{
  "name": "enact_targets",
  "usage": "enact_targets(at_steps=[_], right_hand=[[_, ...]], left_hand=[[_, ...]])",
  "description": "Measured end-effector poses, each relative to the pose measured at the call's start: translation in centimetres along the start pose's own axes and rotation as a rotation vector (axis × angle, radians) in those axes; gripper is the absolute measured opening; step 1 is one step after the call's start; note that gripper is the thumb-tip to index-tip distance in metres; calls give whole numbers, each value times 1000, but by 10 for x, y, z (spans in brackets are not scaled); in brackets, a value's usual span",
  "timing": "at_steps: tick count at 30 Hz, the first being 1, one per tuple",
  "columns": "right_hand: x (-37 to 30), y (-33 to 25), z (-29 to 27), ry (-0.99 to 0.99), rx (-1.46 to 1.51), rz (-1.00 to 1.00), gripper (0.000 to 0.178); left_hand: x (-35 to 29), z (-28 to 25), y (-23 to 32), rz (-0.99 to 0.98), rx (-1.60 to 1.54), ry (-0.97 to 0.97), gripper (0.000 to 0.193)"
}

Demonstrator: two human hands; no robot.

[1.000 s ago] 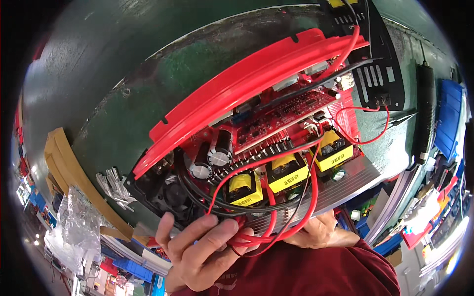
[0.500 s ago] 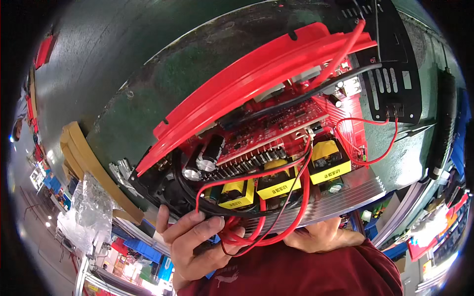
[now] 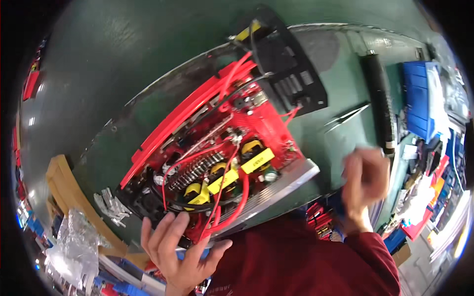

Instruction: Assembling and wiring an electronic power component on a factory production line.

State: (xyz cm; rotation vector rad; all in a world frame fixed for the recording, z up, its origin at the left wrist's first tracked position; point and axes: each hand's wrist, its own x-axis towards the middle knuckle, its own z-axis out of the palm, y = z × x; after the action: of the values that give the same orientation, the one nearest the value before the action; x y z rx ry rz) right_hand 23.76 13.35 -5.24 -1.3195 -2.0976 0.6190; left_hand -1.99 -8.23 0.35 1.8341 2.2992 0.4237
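A red-cased electronic unit (image 3: 276, 126) lies on the green bench, its inside exposed. Yellow-wrapped transformers (image 3: 223, 181), a circuit board, black and red wires (image 3: 245, 192), and a silver finned heat sink (image 3: 291, 180) show within it. At the near left corner, my left hand (image 3: 175, 249) has its fingers spread, their tips at the edge of the unit and beside the wires. To the right of the unit my right hand (image 3: 365, 177) hovers, smeared by motion; its fingers cannot be made out. A slotted black end panel (image 3: 291, 66) lies past the unit, linked by wires.
Tweezers (image 3: 348, 116) lie right of the panel, near a long black cylinder (image 3: 379, 98). Farther right stands a blue bin (image 3: 417, 101). On the left are small metal parts (image 3: 112, 204), a tan cardboard piece (image 3: 81, 197) and a clear plastic bag (image 3: 71, 244).
My left hand has loosened from the bundle of red wires, its fingers now spread. My right hand has come into view at the right. The unit appears lower, and the view has shifted.
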Motion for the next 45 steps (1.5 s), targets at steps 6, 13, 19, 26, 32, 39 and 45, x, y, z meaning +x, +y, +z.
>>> enact_targets(at_steps=[6, 13, 19, 26, 32, 39, 45], right_hand=[[66, -1, -4, -187, -169, -145, 26], [82, 0, 3, -266, -321, -404, 17], [45, -2, -35, -246, -25, 50, 14], [26, -94, -42, -484, 217, -347, 22], [12, -174, -7, -603, 489, -755, 22], [16, -217, 42, -931, 598, -822, 31], [31, -255, 118, -828, 389, -1157, 15]], left_hand=[[3, 18, -2, 71, 64, 167, 28], [7, 19, -3, 157, 94, 296, 31], [8, 31, 4, 153, -100, 349, 34], [-11, -2, 31, 23, -99, 412, 47], [-24, -7, 35, 49, -131, 511, 40], [-66, -1, 5, -178, -292, 704, 22], [-112, 26, -9, -513, -726, 754, 10]])
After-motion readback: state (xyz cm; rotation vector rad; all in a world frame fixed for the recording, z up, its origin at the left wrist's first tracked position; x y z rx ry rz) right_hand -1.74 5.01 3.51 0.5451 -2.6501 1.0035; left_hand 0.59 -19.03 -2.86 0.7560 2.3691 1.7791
